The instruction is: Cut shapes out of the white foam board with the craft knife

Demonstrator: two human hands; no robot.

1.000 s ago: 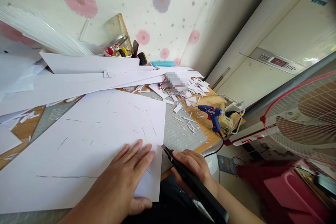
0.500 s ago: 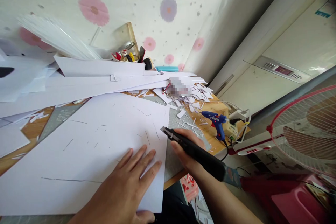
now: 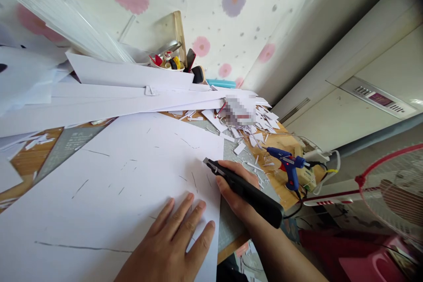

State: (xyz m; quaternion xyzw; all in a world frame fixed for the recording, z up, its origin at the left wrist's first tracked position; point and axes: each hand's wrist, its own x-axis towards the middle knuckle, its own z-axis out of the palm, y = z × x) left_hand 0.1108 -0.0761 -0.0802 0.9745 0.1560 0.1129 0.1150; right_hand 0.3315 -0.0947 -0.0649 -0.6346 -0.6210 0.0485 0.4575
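Observation:
A large white sheet marked with several short dark lines covers the near part of the table. My left hand lies flat on it near its right edge, fingers spread. In my right hand is a black utility knife, gripped with the handle slanting down toward me. Its short blade points up and left over the sheet's right side; whether the tip touches the surface I cannot tell. Under the sheet, a grey cutting mat shows along the right.
A blue glue gun stands on the table's right side. White offcuts are heaped at the back right, beside long white strips. Farther right are a fan and a white cabinet-like unit. A cup of tools sits at the back.
The knife in my right hand has moved left, from beside the sheet's edge to over the sheet. My left hand stays flat on it. The whole view has shifted slightly.

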